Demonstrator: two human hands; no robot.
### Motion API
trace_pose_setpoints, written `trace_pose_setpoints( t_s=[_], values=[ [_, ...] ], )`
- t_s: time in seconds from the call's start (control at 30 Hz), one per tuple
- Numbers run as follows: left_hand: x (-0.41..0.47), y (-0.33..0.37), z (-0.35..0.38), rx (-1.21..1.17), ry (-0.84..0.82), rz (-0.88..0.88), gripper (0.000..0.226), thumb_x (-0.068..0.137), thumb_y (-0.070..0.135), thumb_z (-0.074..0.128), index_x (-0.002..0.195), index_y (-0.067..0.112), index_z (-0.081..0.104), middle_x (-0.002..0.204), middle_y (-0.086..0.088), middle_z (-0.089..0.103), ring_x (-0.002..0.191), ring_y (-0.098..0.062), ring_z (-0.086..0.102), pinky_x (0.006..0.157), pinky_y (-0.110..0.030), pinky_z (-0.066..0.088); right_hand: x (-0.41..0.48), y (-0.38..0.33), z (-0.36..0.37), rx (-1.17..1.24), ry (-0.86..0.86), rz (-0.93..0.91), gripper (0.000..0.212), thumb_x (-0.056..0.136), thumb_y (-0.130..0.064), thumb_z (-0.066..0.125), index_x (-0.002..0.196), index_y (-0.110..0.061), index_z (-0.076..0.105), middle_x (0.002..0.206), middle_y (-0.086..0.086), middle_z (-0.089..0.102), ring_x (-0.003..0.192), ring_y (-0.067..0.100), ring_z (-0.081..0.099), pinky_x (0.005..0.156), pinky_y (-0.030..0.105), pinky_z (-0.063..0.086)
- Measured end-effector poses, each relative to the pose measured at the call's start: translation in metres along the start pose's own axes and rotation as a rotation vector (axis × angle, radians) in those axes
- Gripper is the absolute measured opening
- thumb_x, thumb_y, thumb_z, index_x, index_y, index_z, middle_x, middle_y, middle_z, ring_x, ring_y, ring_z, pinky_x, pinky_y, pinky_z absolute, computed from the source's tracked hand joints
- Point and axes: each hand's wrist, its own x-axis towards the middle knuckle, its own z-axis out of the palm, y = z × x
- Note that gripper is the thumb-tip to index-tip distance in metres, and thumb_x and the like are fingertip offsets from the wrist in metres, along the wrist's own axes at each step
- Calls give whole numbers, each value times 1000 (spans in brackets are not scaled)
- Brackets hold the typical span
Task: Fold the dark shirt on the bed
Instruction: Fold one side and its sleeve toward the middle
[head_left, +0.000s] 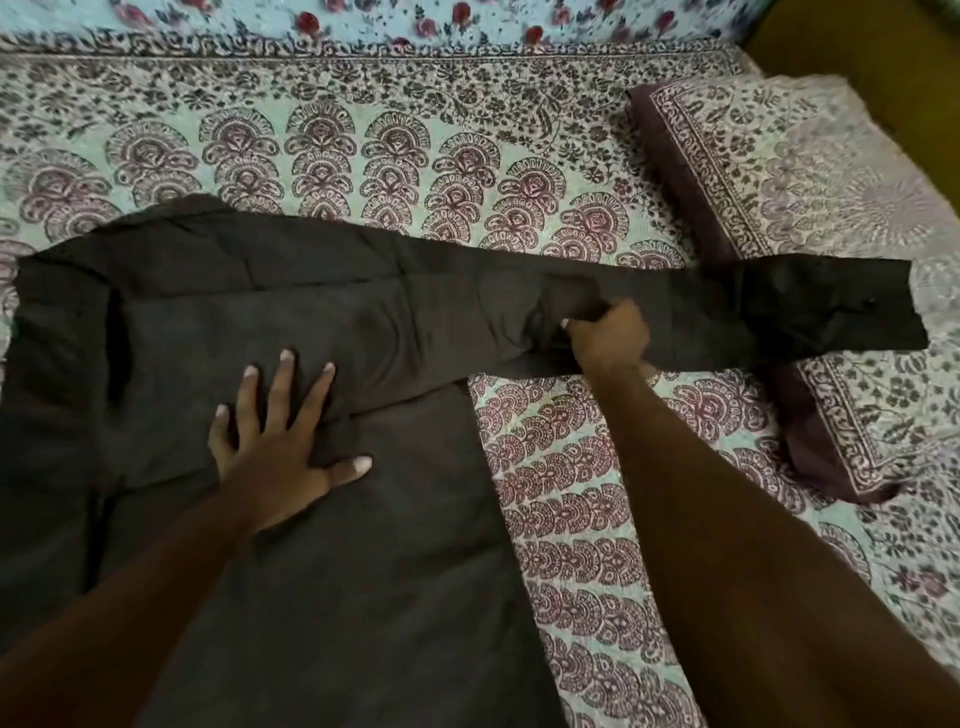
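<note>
Dark shirt (311, 545) under flat left hand (280, 441); right hand (608, 338) grips sleeve (727, 312).

No legible text, label, brand or number on dark shirt (291, 545), bedsheet (363, 156) beneath, or pillow (810, 182) beside it.

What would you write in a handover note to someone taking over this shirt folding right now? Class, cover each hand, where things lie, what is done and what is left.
Left hand: fingers spread, pressing flat on the body of the dark cloth shirt.
Right hand: grips the shirt's long sleeve partway along.
Where: the shirt lies spread on the floral block-print bedsheet; the sleeve stretches right, its cuff end resting over the maroon-bordered printed pillow.
Done: shirt laid out, sleeve lying straight.
Left: probably fold the sleeve across the body, then fold the body.
</note>
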Motion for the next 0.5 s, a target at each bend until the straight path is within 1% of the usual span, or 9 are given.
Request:
trace_pose_setpoints(
  t_s=[0.1,0.2,0.27,0.33,0.37,0.4,0.43,0.47,0.5],
  values=[
    [-1,0,-2,-25,-39,3,120,54,107,31,146,64,-31,161,18,-43,155,-25,-32,125,-59,-5,-10,-9,-9,306,-14,52,41,87,-17,82,120,-5,62,122,16,68,115,31,66,97,40,56],
    [-2,-1,-11,-82,-93,5,117,69,92,59,150,65,-21,161,21,-43,154,-23,-35,125,-57,-9,-44,-16,-18,596,-163,-112,9,91,-11,77,94,-9,69,92,7,72,87,19,70,75,32,55],
    [-3,-3,-21,-144,-150,8,115,73,79,71,151,67,-12,161,23,-41,153,-20,-36,125,-55,-12,-79,-18,-25,726,-301,-224,5,94,-9,73,92,-8,69,88,8,69,84,17,65,73,30,52],
    [2,-7,-27,-272,-178,5,99,81,69,72,155,65,6,167,24,-29,156,-17,-30,125,-50,-12,-115,-21,-32,802,-419,-303,7,96,-8,71,97,-2,68,90,11,66,86,20,62,78,35,51],
    [3,-8,-31,-397,-154,0,84,86,64,71,155,60,22,171,22,-14,159,-17,-20,127,-46,-8,-134,-24,-34,823,-474,-337,10,96,-8,71,98,1,67,89,12,64,87,21,60,80,37,51],
    [2,-10,-35,-585,-94,-13,67,90,58,69,151,50,40,172,16,9,161,-19,-2,128,-39,1,-153,-28,-36,826,-528,-373,11,96,-7,71,96,3,66,88,12,63,86,21,59,81,38,50],
    [-4,-11,-41,-809,-15,-45,50,95,50,66,143,39,54,165,8,34,158,-22,21,126,-31,15,-171,-31,-37,818,-584,-407,9,96,-6,71,93,1,66,87,10,63,87,20,59,83,39,50],
    [-13,-10,-49,-1028,52,-96,36,102,42,61,136,31,59,151,2,50,146,-23,42,120,-27,30,-188,-34,-39,816,-648,-436,6,95,-6,72,90,-4,68,86,7,66,88,20,61,85,42,51],
    [-29,-12,-59,-1207,76,-159,32,107,40,51,135,27,59,141,-1,57,131,-22,53,113,-30,39,-207,-36,-40,820,-720,-457,5,93,-7,73,89,-9,71,88,6,69,91,20,64,89,45,53]
  ],
)
